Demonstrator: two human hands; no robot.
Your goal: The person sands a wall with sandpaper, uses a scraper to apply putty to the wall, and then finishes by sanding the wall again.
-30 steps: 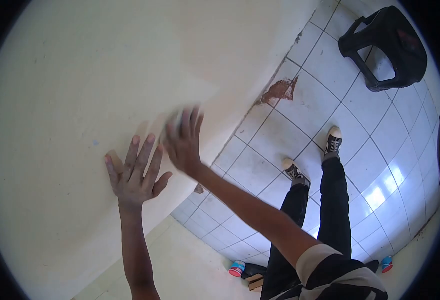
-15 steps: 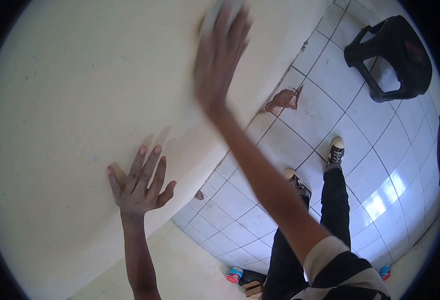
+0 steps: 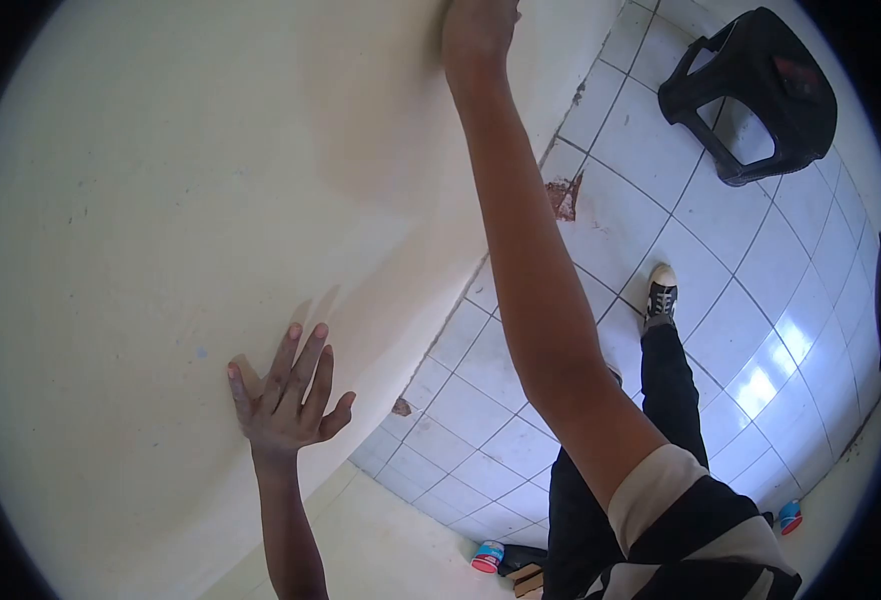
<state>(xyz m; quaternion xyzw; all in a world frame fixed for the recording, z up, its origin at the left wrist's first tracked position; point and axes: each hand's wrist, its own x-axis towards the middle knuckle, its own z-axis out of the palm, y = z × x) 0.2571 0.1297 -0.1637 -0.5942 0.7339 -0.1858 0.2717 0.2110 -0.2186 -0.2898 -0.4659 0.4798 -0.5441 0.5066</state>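
Observation:
My left hand (image 3: 295, 405) lies flat with its fingers spread on the cream wall (image 3: 160, 270), its back towards me. My right arm reaches up across the view to the wall. At the top edge, my right hand (image 3: 480, 35) is against the wall and most of its fingers are cut off. Half a second ago, something pale showed under those fingers, too blurred to name; it is now out of view. Small dark specks and a bluish mark (image 3: 198, 352) are on the wall near my left hand.
White floor tiles (image 3: 650, 160) run along the wall's foot, with a broken reddish patch (image 3: 564, 197) at the joint. A black plastic stool (image 3: 795, 90) stands at upper right. My shoe (image 3: 662, 290) is on the tiles. A blue and red tub (image 3: 487, 556) sits at the bottom.
My right hand has slid up along the wall, partly out of view. My left hand stays spread on the wall. The view has shifted slightly.

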